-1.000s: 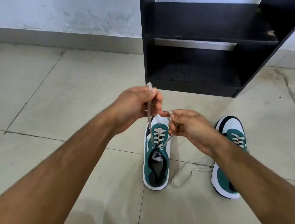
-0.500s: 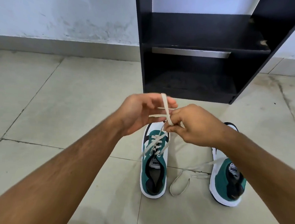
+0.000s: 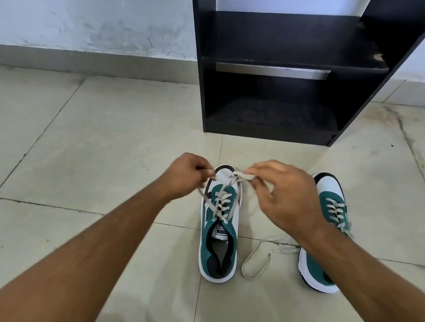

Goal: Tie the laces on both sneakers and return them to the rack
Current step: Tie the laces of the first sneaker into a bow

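Lace crossing drawn apart on the left-hand sneaker.
Left hand (image 3: 185,175) and right hand (image 3: 284,192), together half a second earlier, each pinched a lace end (image 3: 240,175); the first knot was tightening. Both sneakers (image 3: 220,225) stood on the floor (image 3: 93,138) before the rack (image 3: 277,64).

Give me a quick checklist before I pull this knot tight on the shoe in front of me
1. Left hand pinches its lace end: ok.
2. Right hand pinches the other end: ok.
3. Laces cross above the left sneaker: ok; whether a full knot is formed: cannot tell.
4. Left sneaker flat on the floor: ok.
5. Right sneaker tied: not ok, its loose lace trails on the floor.
6. Rack shelves free for the shoes: ok.
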